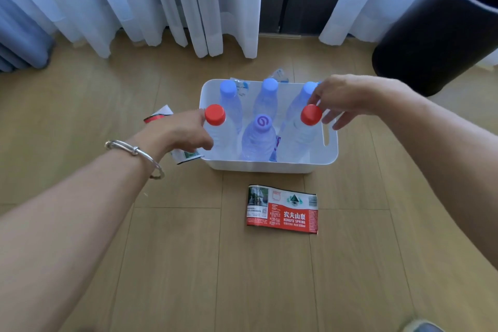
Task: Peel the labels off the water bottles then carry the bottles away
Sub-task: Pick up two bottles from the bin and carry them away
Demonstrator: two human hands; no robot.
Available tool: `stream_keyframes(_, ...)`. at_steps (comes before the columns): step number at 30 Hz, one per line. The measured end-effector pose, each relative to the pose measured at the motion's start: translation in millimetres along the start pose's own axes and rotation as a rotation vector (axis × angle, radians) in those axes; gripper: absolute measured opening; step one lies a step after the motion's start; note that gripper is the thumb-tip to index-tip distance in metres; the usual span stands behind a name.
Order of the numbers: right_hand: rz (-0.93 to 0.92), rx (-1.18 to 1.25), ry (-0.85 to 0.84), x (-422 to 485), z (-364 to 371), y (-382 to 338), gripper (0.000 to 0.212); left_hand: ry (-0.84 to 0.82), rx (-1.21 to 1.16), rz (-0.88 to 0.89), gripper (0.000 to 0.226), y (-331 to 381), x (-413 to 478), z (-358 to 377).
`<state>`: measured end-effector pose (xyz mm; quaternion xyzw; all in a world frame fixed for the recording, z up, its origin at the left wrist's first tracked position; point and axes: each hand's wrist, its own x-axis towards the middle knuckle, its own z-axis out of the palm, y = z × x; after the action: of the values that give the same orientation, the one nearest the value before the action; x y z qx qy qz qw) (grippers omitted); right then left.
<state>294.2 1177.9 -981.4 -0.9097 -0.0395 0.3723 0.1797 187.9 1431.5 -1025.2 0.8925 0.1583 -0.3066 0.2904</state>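
Water bottles [265,127], six of them, stood upright in a white bin [269,166] on the wood floor, all looking stripped of labels. Peeled red label [282,209] lay flat on the floor just in front of the bin; more label scraps [159,116] sat to its left and behind it.

Left hand [177,131] was at the bin's left end, fingers loosely spread near the red-capped bottle [219,129], holding nothing I could see. Right hand [347,100] hovered over the right end, fingers open, above the other red cap [311,114], also holding nothing.

Judgement: peeling looked done, lift was next.

Risks: right side has a handle slot [326,136]; w/ an uneven grip, the full bin could tip and bottles topple out. Thin plastic walls may flex under the water weight. Loose labels on the floor = slip hazard when stepping away.
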Motion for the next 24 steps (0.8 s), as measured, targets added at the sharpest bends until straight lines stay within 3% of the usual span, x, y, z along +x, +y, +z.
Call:
stream_keyframes(4, 0.04, -0.181, -0.176, 8, 13, 32, 0.05, 0.126, -0.064, 0.102, 0.043, -7, -2, 18)
stream_keyframes(8, -0.113, -0.025, -0.214, 20, 47, 58, 0.07, 0.258, -0.213, 0.166, 0.056, -15, 0, 40)
stream_keyframes(12, -0.317, 0.17, -0.091, 30, 74, 70, 0.069, 0.363, -0.392, 0.119, 0.084, -16, 5, 58)
stream_keyframes(17, -0.273, 0.294, 0.164, 34, 98, 67, 0.101, 0.48, -0.441, 0.097, 0.07, -9, 6, 76)
stream_keyframes(24, -0.25, 0.251, 0.318, 29, 106, 53, 0.076, 0.492, -0.452, 0.111, 0.062, -11, 9, 74)
